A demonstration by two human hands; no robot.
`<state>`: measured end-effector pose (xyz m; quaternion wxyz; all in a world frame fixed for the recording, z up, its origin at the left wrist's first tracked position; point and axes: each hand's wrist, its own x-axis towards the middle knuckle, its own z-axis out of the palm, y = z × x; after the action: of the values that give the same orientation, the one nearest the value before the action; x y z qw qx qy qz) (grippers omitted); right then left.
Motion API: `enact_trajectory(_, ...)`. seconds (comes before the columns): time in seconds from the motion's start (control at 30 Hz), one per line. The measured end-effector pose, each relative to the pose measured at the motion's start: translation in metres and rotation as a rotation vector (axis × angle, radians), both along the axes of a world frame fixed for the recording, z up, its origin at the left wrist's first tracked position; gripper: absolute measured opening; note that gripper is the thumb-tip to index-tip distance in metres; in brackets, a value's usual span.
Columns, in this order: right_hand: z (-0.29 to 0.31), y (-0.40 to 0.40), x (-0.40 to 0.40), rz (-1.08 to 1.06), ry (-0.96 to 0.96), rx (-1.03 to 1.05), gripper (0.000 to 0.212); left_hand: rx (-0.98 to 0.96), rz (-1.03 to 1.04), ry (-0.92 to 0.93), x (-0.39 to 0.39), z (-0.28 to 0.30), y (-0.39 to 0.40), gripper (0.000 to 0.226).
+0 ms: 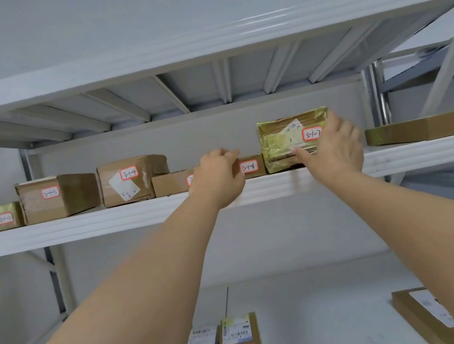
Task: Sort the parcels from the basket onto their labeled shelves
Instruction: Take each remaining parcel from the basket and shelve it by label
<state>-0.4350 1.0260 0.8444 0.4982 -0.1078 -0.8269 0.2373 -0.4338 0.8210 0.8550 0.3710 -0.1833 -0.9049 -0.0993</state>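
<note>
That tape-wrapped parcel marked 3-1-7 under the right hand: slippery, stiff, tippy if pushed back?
The 3-1-7 parcel is wrapped in glossy yellowish tape, so probably slick to grip. Its crumpled faces suggest soft, dented cardboard, likely giving under the right hand. It stands taller than the neighbouring 3-1-6 box, so it may tip.

Shelf [423,152] lay bare between the gold-taped parcel [283,145] and flat box [425,129]; leftward, boxes [130,180] crowded side by side
</note>
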Motion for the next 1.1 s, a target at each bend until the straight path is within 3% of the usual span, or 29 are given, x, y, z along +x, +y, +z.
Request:
enact_trajectory(0.1,0.004,-0.024,0.015,-0.027,0.038,0.243,0.074,-0.045,0.053,0.043,0.015,0.002,-0.025,0.050)
enact_trajectory(0.2,0.005,-0.071,0.027,0.056,0.012,0.430,0.053,-0.075,0.125,0.064,0.038,0.003,-0.067,0.049)
enact_trajectory(0.3,0.002,-0.141,0.040,0.187,-0.027,0.521,0.045,-0.087,0.227,0.059,0.067,0.001,-0.130,0.048)
enact_trajectory(0.77,-0.060,-0.599,0.186,0.901,0.003,0.741,0.045,-0.171,0.894,-0.137,0.319,-0.055,-0.526,0.048)
enact_trajectory(1.1,-0.132,-0.798,0.282,1.303,-0.064,0.836,0.048,-0.049,1.208,-0.332,0.452,-0.125,-0.681,0.049)
